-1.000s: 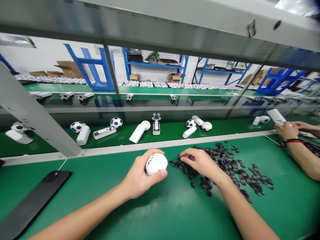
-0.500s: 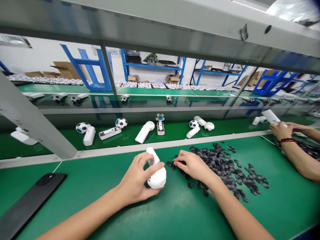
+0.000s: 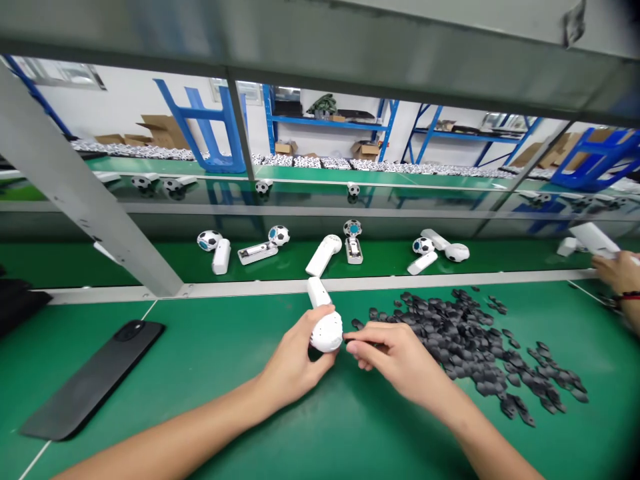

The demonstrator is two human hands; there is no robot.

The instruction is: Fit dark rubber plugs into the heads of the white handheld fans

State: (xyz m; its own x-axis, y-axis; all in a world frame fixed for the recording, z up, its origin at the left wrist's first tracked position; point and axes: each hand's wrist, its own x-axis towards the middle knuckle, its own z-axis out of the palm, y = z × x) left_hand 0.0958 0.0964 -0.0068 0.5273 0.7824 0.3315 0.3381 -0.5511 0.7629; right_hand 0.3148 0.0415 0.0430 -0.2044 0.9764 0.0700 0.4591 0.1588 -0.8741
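My left hand [image 3: 300, 353] is closed round the round head of a white plastic device [image 3: 327, 332], whose white handle points away from me. Right beside that head, my right hand [image 3: 387, 347] pinches a small black piece [image 3: 347, 338] between thumb and forefinger. The piece is mostly covered by the fingertips and sits close to the side of the head; whether it touches cannot be made out. To the right of my right hand spreads a heap of small black plastic pieces [image 3: 460, 333] on the green table [image 3: 240, 427].
A black phone [image 3: 95, 380] lies at left. Beyond the metal rail [image 3: 260, 288], the green belt carries white devices [image 3: 324, 255] and football-patterned heads [image 3: 209, 240]. A slanted metal post [image 3: 100, 193] stands at left. At far right another person's hand [image 3: 620, 270] holds a white device.
My right hand has moved from the heap's edge to the white device, holding a small black piece. My left hand has turned the device slightly. The camera view has shifted left.
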